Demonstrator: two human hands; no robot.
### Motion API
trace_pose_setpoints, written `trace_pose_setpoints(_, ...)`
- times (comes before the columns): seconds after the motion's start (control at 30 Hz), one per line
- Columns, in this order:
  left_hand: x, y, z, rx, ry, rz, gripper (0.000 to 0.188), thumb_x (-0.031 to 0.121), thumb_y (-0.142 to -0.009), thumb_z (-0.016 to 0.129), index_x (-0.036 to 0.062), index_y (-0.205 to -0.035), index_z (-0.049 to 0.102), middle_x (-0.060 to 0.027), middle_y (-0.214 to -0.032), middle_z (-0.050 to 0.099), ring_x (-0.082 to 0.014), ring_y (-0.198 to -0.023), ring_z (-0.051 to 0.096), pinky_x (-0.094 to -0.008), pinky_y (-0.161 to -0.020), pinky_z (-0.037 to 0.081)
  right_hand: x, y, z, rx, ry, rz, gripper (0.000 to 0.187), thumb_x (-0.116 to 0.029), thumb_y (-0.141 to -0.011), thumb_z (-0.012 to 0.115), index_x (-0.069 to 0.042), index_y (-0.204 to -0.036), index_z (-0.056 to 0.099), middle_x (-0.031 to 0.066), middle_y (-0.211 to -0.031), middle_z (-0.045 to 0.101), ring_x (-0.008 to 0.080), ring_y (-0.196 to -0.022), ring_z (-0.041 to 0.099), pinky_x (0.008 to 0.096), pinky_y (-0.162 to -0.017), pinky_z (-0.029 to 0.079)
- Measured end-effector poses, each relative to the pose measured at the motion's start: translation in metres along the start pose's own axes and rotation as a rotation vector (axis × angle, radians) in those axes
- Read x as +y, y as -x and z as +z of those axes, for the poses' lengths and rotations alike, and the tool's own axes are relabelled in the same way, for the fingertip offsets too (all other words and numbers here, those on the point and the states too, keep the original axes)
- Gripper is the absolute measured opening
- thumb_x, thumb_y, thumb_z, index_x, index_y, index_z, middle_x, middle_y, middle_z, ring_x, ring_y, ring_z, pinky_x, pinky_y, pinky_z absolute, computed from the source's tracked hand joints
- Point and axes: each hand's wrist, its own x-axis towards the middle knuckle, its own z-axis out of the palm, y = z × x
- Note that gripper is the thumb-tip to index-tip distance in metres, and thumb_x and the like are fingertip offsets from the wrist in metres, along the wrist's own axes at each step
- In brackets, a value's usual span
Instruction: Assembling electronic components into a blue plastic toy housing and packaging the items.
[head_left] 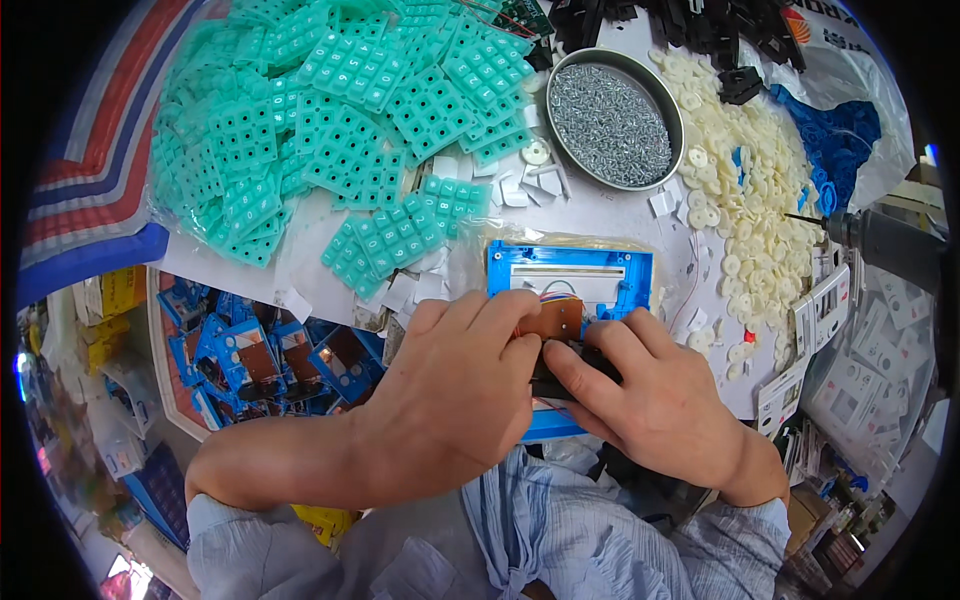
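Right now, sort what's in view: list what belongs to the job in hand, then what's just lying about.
Job in hand, judging by contact:
brown board, at the left hand
black part, at the right hand
blue casing, beneath

Apparently lying about:
teal keypads
metal dish
cream discs
blue-and-brown units

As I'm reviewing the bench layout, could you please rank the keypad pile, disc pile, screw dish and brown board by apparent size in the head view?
1. Keypad pile
2. Disc pile
3. Screw dish
4. Brown board, partly covered but clearly smallest
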Motion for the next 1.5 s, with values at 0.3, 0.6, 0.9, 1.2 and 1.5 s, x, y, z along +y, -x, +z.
trace_pose_setpoints(0.3,-0.030,-0.030,-0.025,0.133,0.149,0.160,0.021,0.007,-0.085,0.065,-0.0005,-0.105,0.065,-0.0166,-0.103,0.062,-0.0332,-0.089,0.063,-0.0419,-0.075,0.050,0.015,0.006,0.015,0.206,-0.122,-0.044,0.060,-0.019,-0.073,0.079,-0.004,-0.127,0.058,0.0085,-0.100,0.058,0.0254,-0.087,0.059,0.0335,-0.061,0.053)
trace_pose_setpoints(0.6,-0.068,-0.193,0.001,0.214,-0.556,0.330,0.010,0.020,-0.086,0.067,0.0128,-0.090,0.073,-0.0044,-0.091,0.067,-0.0239,-0.098,0.065,-0.0435,-0.086,0.045,0.015,0.008,0.024,0.329,-0.209,-0.030,0.064,-0.015,-0.071,0.082,0.000,-0.127,0.055,0.0135,-0.103,0.062,0.0293,-0.085,0.061,0.0365,-0.063,0.053)
trace_pose_setpoints(0.9,-0.070,-0.206,0.004,0.283,-0.677,0.329,0.011,0.024,-0.089,0.066,0.0154,-0.086,0.072,-0.0024,-0.088,0.070,-0.0209,-0.092,0.066,-0.0441,-0.088,0.042,0.004,0.088,-0.039,0.706,-0.172,-0.165,0.051,-0.020,-0.079,0.080,-0.001,-0.122,0.060,0.0182,-0.120,0.065,0.0331,-0.099,0.064,0.0392,-0.079,0.054)
trace_pose_setpoints(1.2,-0.023,-0.144,-0.023,0.462,-0.380,0.520,0.017,0.026,-0.087,0.073,0.0124,-0.082,0.064,-0.0021,-0.082,0.064,-0.0228,-0.086,0.063,-0.0460,-0.092,0.037,0.124,0.096,-0.084,0.923,-0.994,-0.063,0.073,-0.033,-0.091,0.066,-0.002,-0.150,0.037,0.0083,-0.102,0.062,0.0177,-0.081,0.060,0.0411,-0.080,0.044)
trace_pose_setpoints(1.5,-0.011,-0.034,-0.005,0.381,0.052,0.288,0.011,0.012,-0.081,0.077,0.0145,-0.089,0.070,0.0031,-0.089,0.071,-0.0165,-0.084,0.063,-0.0426,-0.091,0.033,0.000,-0.015,-0.060,0.764,-1.340,-0.362,0.022,-0.030,-0.095,0.070,-0.018,-0.102,0.053,-0.0089,-0.065,0.058,0.0047,-0.055,0.052,0.0235,-0.057,0.045)
